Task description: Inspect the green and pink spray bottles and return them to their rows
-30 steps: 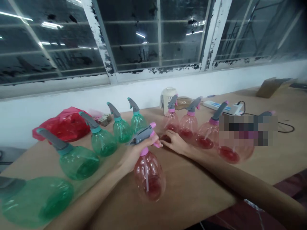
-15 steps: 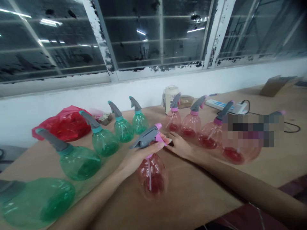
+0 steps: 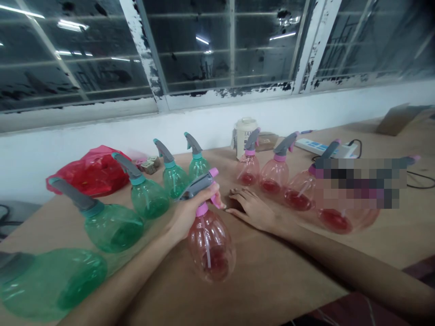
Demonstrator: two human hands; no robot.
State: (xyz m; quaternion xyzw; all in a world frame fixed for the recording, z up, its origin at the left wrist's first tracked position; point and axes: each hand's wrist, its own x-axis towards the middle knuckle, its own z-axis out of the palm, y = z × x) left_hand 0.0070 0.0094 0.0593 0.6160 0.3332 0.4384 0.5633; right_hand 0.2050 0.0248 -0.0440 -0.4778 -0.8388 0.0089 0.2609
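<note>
So far, green spray bottles (image 3: 113, 226) line the bench's (image 3: 278, 271) left edge, and your left hand (image 3: 185, 215) grips the neck of a pink spray bottle (image 3: 210, 246) near the front edge, not yet in either row. Your right hand (image 3: 253, 210) lies open and flat beside it; the nearest pink bottle (image 3: 343, 213) in the right-hand row is blurred out.

Table (image 3: 278, 276): lower half of frame, wall and window (image 3: 190, 45) behind. Left row of spray bottles (image 3: 149, 199) runs from lower left toward centre. Right row of spray bottles (image 3: 272, 170) runs from centre to right edge. Held bottle (image 3: 210, 242) at centre, between rows. Bag (image 3: 90, 170) behind left row. Jar (image 3: 245, 133) and power strip (image 3: 326, 147) behind right row. Box (image 3: 399, 118) at far right.
</note>
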